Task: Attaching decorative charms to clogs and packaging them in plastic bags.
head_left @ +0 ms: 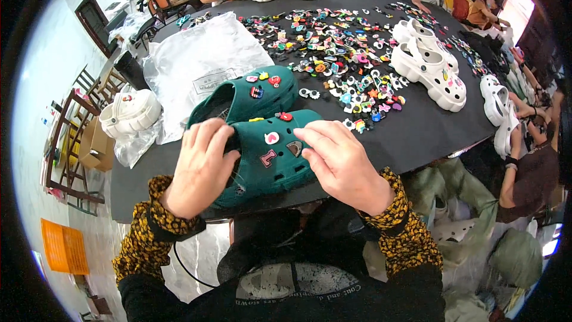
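Left hand (199, 170), curled, hold unclear, and half-open, empty-looking right hand (345, 167) flank a green clog (281, 149): charms (271, 138) fitted, some holes (279, 177) bare.

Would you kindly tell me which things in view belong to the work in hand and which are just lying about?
Apparently belonging:
near green clog, between left hand and right hand
far green clog
loose charms, probably

Seemingly just lying about:
white plastic bag
orange crate
cardboard box
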A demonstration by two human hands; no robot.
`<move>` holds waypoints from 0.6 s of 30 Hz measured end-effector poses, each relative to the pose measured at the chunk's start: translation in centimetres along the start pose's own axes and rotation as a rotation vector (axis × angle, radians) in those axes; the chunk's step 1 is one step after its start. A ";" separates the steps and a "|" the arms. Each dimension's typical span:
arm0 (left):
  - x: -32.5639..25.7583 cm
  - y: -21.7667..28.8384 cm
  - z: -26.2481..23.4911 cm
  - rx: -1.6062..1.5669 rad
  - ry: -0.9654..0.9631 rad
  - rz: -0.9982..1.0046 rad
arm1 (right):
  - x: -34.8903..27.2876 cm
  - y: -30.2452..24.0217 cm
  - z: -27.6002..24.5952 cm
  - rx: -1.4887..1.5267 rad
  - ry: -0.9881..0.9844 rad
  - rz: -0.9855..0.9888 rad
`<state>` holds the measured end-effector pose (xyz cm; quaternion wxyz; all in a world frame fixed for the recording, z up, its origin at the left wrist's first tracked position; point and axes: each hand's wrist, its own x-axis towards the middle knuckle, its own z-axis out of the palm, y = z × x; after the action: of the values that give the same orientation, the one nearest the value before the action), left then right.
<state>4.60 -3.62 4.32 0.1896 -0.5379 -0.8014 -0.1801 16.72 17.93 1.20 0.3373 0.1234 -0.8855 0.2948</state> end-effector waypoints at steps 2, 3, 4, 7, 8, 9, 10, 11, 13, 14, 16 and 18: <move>-1.2 -0.1 0.3 -0.179 -0.012 -0.028 | 0.8 0.1 0.6 -0.001 0.004 -0.025; -1.4 0.4 0.4 -0.242 -0.007 -0.078 | 1.2 0.1 0.8 -0.010 0.011 -0.043; -1.4 0.8 0.5 -0.349 -0.038 -0.163 | 1.5 0.3 0.9 -0.011 0.021 -0.017; -1.5 0.7 1.0 -0.502 -0.076 -0.296 | 2.1 1.5 1.2 -0.048 0.019 0.008; -1.8 0.4 1.2 -0.643 -0.088 -0.406 | 2.2 2.0 1.4 -0.050 0.031 0.004; -1.9 0.1 1.3 -0.784 -0.101 -0.516 | 2.2 2.0 1.4 -0.051 0.029 0.000; -1.7 0.1 1.3 -0.928 -0.111 -0.552 | 2.2 2.1 1.4 -0.050 0.026 0.015; -1.6 -0.1 1.2 -0.929 -0.107 -0.553 | 2.2 2.1 1.4 -0.049 0.024 0.030; -1.4 -0.4 1.1 -1.175 -0.160 -0.702 | 2.2 2.2 1.6 -0.039 0.018 0.030; -1.3 -0.4 1.0 -1.195 -0.178 -0.697 | 2.2 2.2 1.7 -0.028 0.014 0.034; -0.6 0.1 1.2 -1.358 -0.219 -0.737 | 2.2 2.1 1.9 -0.023 0.011 0.022; 0.6 0.8 1.0 -1.554 -0.269 -0.833 | 2.3 2.1 2.1 -0.017 0.006 0.009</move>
<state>5.00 -2.33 3.83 -0.4053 -0.1965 -0.5989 -0.6621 13.06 18.33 0.57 0.3395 0.1156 -0.8876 0.2890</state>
